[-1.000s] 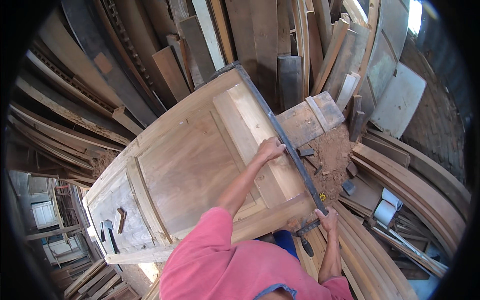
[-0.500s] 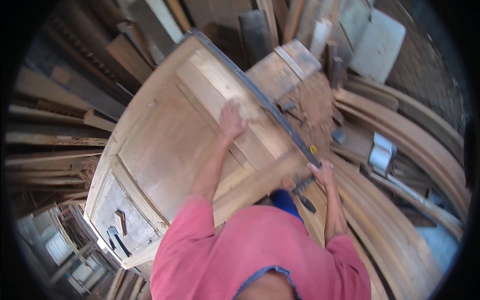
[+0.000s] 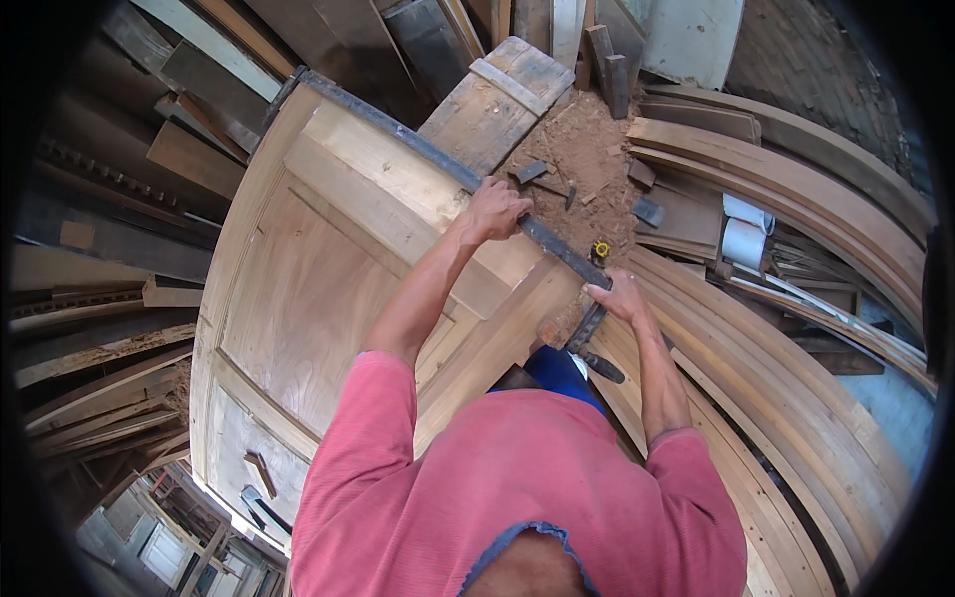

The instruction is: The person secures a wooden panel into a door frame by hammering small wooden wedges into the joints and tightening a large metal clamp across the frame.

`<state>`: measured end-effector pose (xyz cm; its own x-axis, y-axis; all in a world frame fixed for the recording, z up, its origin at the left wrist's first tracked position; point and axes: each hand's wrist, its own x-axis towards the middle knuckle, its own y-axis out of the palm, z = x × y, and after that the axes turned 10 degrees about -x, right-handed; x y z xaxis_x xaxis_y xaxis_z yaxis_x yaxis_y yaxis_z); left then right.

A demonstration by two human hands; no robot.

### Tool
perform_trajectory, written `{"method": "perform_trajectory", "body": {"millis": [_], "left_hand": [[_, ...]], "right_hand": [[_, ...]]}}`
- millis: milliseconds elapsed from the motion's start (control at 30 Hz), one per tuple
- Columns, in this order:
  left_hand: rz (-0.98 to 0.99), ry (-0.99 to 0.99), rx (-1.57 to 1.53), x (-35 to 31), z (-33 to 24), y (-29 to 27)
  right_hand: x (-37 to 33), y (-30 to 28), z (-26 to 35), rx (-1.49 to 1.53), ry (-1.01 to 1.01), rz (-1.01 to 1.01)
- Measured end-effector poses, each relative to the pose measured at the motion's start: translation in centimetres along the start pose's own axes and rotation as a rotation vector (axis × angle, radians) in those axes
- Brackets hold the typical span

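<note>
A large arched wooden door panel (image 3: 298, 289) lies tilted in front of me. A long dark metal bar clamp (image 3: 398, 129) runs along its right edge. My left hand (image 3: 494, 211) grips the bar about midway. My right hand (image 3: 619, 296) holds the clamp's lower end near its dark handle (image 3: 595, 364), at the door's corner. My pink sleeves fill the bottom of the view.
Curved wooden beams (image 3: 776, 418) lie stacked on the right. A small plank pallet (image 3: 497, 99) and sawdust with loose dark blocks (image 3: 587, 159) sit beyond the door. Planks lean at the left and top. White paper rolls (image 3: 744, 231) rest on the right beams.
My left hand left the flat door face and now grips the clamp bar. My right hand stays at the clamp's lower end. The view shifted and the door sits closer.
</note>
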<state>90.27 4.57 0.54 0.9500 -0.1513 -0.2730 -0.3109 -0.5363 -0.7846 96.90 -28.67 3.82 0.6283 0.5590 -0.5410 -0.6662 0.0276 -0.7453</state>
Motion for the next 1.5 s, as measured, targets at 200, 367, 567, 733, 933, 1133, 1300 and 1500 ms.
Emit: {"method": "perform_trajectory", "body": {"millis": [200,367,567,733,933,1133,1300,1500], "left_hand": [[0.161,-0.030,-0.008,1.9,-0.2,-1.7],[0.242,-0.037,0.040,2.8,-0.2,-2.0],[0.243,-0.023,-0.002,2.2,-0.5,-3.0],[0.219,-0.020,0.009,2.3,-0.9,-3.3],[0.129,-0.047,-0.004,1.3,-0.5,-0.9],[-0.173,0.033,0.017,-0.9,-0.4,1.9],[-0.304,0.057,-0.046,-2.2,-0.5,2.5],[-0.310,0.040,-0.061,-1.7,-0.8,2.5]], "right_hand": [[1.2,-1.2,-0.1,0.040,0.051,0.022],[1.4,-1.1,0.0,0.009,0.050,0.004],[0.6,-1.5,0.8,0.035,0.092,0.027],[0.9,-1.9,0.8,0.023,0.065,0.030],[0.8,-1.5,1.4,0.057,0.075,0.135],[0.7,1.2,-0.2,-0.001,0.034,0.062],[1.0,1.5,-0.6,0.015,0.089,0.151],[1.5,2.9,-2.4,0.016,0.106,0.122]]}}
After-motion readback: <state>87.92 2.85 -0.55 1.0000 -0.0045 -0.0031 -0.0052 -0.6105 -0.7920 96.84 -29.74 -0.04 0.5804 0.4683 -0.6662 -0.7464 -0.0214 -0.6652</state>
